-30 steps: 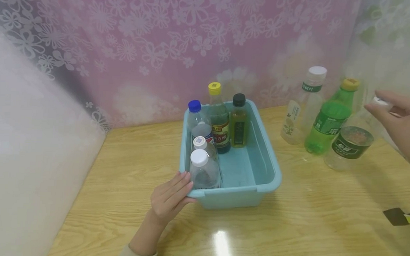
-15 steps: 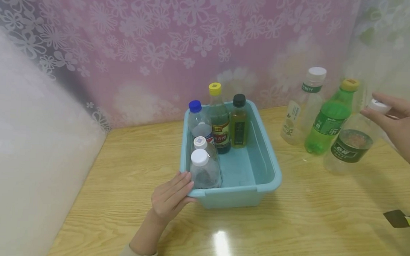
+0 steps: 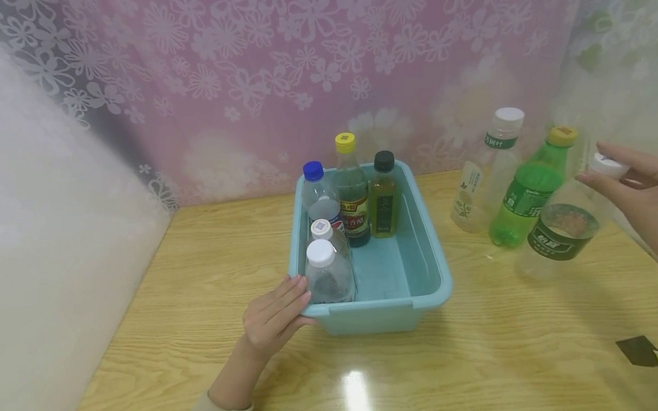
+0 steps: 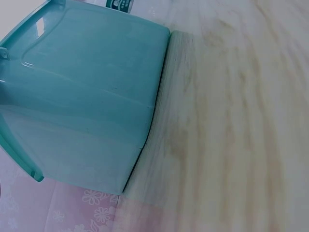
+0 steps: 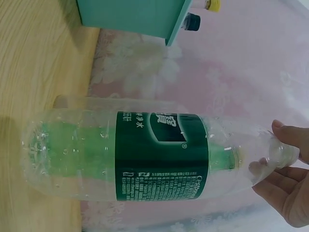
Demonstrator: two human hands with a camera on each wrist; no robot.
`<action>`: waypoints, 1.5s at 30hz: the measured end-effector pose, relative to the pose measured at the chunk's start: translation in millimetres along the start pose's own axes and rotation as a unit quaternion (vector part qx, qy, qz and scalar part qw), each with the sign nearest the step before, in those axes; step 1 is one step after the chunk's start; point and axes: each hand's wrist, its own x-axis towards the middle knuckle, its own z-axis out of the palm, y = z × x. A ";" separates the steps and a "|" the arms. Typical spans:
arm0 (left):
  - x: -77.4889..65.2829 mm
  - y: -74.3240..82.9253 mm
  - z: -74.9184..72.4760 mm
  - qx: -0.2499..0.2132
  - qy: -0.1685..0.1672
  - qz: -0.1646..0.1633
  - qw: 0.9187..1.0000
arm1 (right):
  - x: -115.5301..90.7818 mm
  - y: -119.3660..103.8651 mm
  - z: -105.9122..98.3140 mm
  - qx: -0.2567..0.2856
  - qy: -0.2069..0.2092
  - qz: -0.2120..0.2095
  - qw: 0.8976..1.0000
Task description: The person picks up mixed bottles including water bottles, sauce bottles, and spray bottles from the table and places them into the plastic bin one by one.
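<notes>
My right hand [image 3: 645, 186] pinches a clear plastic water bottle [image 3: 562, 232] by its white cap and neck. The bottle has a dark green label and leans, its base close over the table. In the right wrist view the same water bottle [image 5: 161, 157] spans the picture, with the thumb and fingers around its neck. My left hand [image 3: 276, 315] holds the near left corner of a light blue plastic tub [image 3: 433, 257], fingers over the rim and thumb below. The left wrist view shows the outer wall of the tub [image 4: 91, 106]; the hand is out of that view.
Inside the tub stand a blue-capped bottle [image 3: 321, 196], a yellow-capped vinegar bottle [image 3: 353, 200], a black-capped bottle [image 3: 383, 201] and two white-capped ones. On the table [image 3: 208, 249] at right stand a green bottle [image 3: 531, 188] and a clear bottle [image 3: 482, 186]. A floral curtain [image 3: 245, 106] hangs behind.
My right hand and the water bottle have shifted slightly to the left and toward me. My left hand and the tub stay where they were.
</notes>
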 end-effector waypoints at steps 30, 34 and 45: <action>-1.5 0.7 -1.6 0.003 -0.002 -0.003 1.000 | -10.1 -76.9 31.3 -0.002 0.011 -0.101 0.995; -0.9 0.9 -1.9 0.005 -0.002 -0.002 1.000 | -8.5 -82.3 35.6 0.003 0.033 -0.162 0.986; -0.5 -1.0 -0.7 0.001 -0.001 0.001 1.000 | -0.2 -89.4 47.2 0.251 0.033 -0.224 0.941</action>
